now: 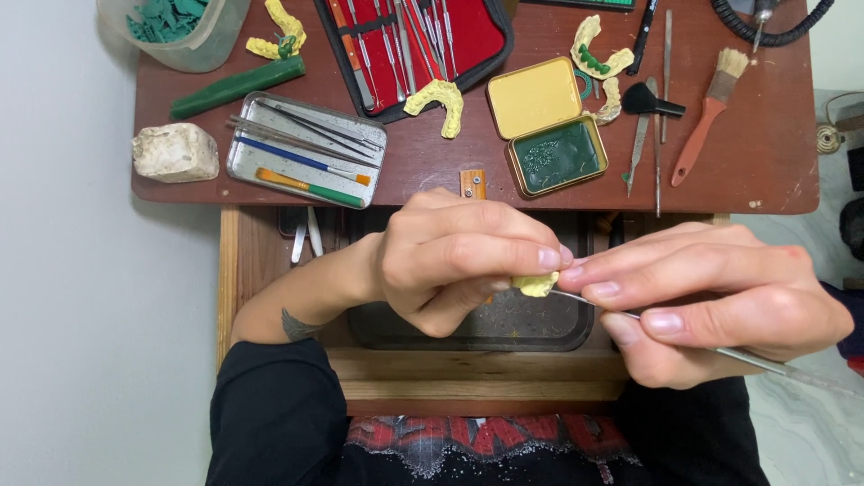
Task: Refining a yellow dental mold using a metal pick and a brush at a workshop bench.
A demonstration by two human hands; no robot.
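Reddish-brown wood forms the counter across the upper half of the head view, with pale wall to the left and a dark metal tray in an open drawer below it.

At centre frame, the left hand has its fingers closed tight in a pinch on a small yellow plaster-like dental piece, held above the tray. The right hand closes its fingers on a thin silver metal carving tool, whose tip meets the yellow piece from the right.

Farther up lie an open yellow tin of green wax, a yellow jaw-shaped cast, a red-lined case of steel instruments, a flat metal tray of brushes and probes, a green wax stick, a rough white stone block and an orange-handled brush.

As I judge it, the piece is small and held only at its edge; too much pressure from the tool could chip it, pop it out into the drawer, or let the tip slide into a fingertip.
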